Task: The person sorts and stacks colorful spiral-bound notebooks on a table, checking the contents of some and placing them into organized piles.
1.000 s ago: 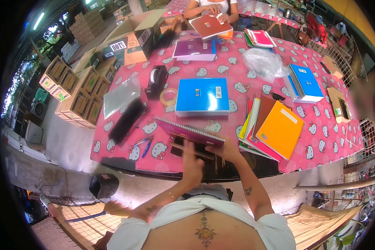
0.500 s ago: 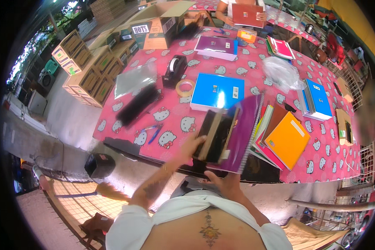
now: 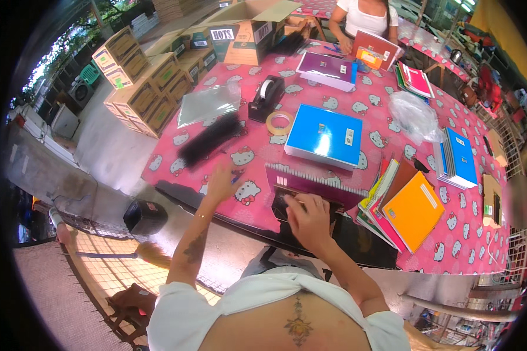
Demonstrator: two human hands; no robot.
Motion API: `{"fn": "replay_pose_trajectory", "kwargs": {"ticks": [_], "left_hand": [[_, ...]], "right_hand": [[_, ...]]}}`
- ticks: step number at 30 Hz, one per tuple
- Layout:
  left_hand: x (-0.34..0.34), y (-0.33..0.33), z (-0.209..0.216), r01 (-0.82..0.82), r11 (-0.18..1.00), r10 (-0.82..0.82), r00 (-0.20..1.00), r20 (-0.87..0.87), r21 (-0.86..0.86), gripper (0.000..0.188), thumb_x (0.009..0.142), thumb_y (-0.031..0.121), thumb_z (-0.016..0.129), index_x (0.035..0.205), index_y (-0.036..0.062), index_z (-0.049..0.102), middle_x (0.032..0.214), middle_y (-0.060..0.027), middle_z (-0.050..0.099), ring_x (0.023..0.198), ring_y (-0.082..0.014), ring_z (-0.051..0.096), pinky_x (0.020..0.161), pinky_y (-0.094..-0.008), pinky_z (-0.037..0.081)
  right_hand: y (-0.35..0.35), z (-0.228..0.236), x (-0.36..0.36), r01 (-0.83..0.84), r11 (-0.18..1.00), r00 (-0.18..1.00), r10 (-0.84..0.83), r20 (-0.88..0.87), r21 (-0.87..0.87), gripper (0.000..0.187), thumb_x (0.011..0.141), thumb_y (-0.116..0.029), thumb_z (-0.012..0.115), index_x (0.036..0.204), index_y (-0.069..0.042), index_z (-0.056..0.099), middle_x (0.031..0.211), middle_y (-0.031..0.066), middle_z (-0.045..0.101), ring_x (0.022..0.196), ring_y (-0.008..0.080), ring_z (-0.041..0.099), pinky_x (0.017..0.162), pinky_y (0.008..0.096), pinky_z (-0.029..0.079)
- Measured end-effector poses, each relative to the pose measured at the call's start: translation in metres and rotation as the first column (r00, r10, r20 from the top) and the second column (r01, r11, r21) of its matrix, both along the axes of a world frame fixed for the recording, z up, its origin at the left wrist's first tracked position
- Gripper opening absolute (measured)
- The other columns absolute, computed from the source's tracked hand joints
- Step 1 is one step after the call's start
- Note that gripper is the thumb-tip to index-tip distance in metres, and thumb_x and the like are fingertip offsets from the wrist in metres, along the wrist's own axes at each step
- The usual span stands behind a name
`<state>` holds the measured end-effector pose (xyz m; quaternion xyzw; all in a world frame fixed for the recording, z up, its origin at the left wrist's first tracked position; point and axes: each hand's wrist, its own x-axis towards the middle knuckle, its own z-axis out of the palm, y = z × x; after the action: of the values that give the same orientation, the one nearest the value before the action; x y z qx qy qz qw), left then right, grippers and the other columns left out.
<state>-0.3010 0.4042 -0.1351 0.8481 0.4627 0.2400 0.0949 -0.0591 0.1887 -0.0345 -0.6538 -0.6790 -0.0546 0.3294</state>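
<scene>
My left hand (image 3: 221, 183) reaches over the front left of the table, fingers stretched forward and somewhat blurred. Beside its fingertips lies a small blue-handled tool (image 3: 236, 175), partly covered. My right hand (image 3: 311, 221) is closed at the front edge, its fingers curled in front of a purple spiral notebook (image 3: 316, 184). That notebook stands tilted on edge, its spiral upward. A dark block-like thing (image 3: 280, 205) shows beside the right fingers; most of it is hidden, and what exactly the fingers grip is unclear.
Blue notebooks (image 3: 323, 134) lie ahead, near a tape roll (image 3: 280, 123) and tape dispenser (image 3: 267, 96). A black bristly brush (image 3: 209, 139) is at left. Fanned notebooks (image 3: 414, 210) lie right. Across the table, a person holds a brown notebook (image 3: 377, 45). Cartons (image 3: 137, 96) stand left.
My left hand has left the dark block and moved left to the blue-handled tool. My right hand has come up over the front edge. The purple notebook has turned, spiral now upward.
</scene>
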Motion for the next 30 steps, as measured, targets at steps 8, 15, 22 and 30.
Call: {"fn": "replay_pose_trajectory", "kwargs": {"ticks": [8, 15, 22, 30], "left_hand": [[-0.002, -0.038, 0.024, -0.007, 0.998, 0.009, 1.0, 0.025, -0.066, 0.038, 0.094, 0.03, 0.058, 0.121, 0.0038, 0.051, 0.102, -0.0151, 0.058, 0.096, -0.0312, 0.059, 0.085, -0.0482, 0.047], [0.024, -0.119, 0.129, 0.541, 0.307, 0.502, 0.607, 0.616, -0.783, 0.041, 0.098, 0.031, 0.049, 0.126, 0.0019, 0.052, 0.099, -0.0127, 0.066, 0.08, -0.023, 0.069, 0.071, -0.0401, 0.057], [0.041, -0.111, 0.156, 0.665, 0.191, 0.57, 0.523, 0.633, -0.722, 0.043, 0.101, 0.03, 0.042, 0.126, -0.0039, 0.05, 0.103, -0.0196, 0.065, 0.088, -0.0297, 0.07, 0.074, -0.0403, 0.06], [0.036, -0.1, 0.155, 0.199, 0.979, -0.193, 0.973, 0.127, -0.037, 0.029, 0.094, 0.019, 0.06, 0.119, 0.0053, 0.065, 0.093, -0.0088, 0.061, 0.084, -0.0196, 0.061, 0.07, -0.0287, 0.049]], "right_hand": [[0.065, 0.044, -0.009, -0.015, 1.0, 0.975, 0.015, 0.223, -0.003, 0.018, 0.086, -0.025, 0.068, 0.098, -0.012, 0.066, 0.081, 0.0061, 0.068, 0.072, 0.0236, 0.066, 0.069, 0.0377, 0.048], [0.067, 0.051, -0.011, -0.016, 0.999, 0.999, 0.015, 0.03, 0.039, 0.014, 0.086, -0.02, 0.068, 0.094, -0.009, 0.065, 0.082, 0.0081, 0.066, 0.07, 0.0295, 0.064, 0.061, 0.0399, 0.05], [0.067, 0.056, -0.014, 0.014, 1.0, 0.999, -0.013, -0.041, 0.028, 0.014, 0.085, -0.017, 0.07, 0.096, -0.01, 0.066, 0.084, 0.0082, 0.066, 0.067, 0.0312, 0.064, 0.059, 0.0404, 0.05], [0.068, 0.052, -0.016, 0.047, 0.998, 0.999, -0.047, -0.001, 0.037, 0.014, 0.084, -0.018, 0.07, 0.095, -0.01, 0.066, 0.082, 0.0067, 0.065, 0.066, 0.0297, 0.063, 0.059, 0.0396, 0.048]]}}
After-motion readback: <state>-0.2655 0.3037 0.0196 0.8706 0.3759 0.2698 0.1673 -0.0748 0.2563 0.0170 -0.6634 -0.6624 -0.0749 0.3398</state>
